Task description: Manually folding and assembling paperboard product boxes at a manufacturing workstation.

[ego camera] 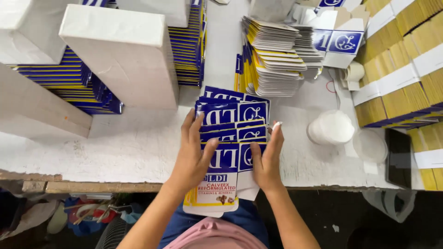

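Two hands work here at a white, scuffed bench (138, 147) whose near edge shows bare wood, with dark floor and coloured clutter below it. We see our left hand (194, 154) and right hand (266, 159) both pressed flat on a fanned row of flat blue, white and yellow cartons (233, 124); each grip is loose, fingers spread on the card rather than closed around it. The nearest carton (217, 189) lies under both palms and hangs over the bench edge toward us. We count about five overlapping cartons in the fan, though the layers blur.

Beyond our grip stands one leaning stack of folded carton blanks (272, 60). Far to the left of the left hand sit three white blocks (124, 55) resting on blue and yellow stacks (78, 87). Right of the right hand we count one white lidded tub (331, 127), one clear lid (370, 145), one dark phone (399, 157), and banded bundles of yellow cartons (401, 60) well apart from our fingers.
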